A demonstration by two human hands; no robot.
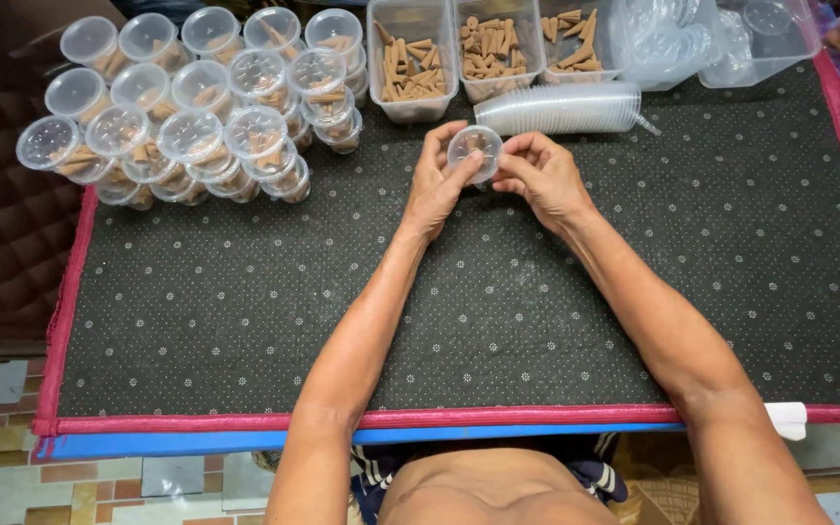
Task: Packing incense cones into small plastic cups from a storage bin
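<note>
Both my hands meet over the far middle of a dark dotted mat [245,311]. My left hand [437,185] and my right hand [542,177] together hold one small clear plastic cup with a round lid [473,148]; fingers of both press on its rim. Whether anything is inside the cup is hidden by my fingers. Just beyond my hands lies a sideways stack of empty clear cups [566,107].
Several lidded clear cups holding brown cones [187,107] are stacked at the far left. Three clear tubs of loose brown cones [493,49] stand at the back, with clear containers of lids [712,39] to their right. The mat has a red border [196,421].
</note>
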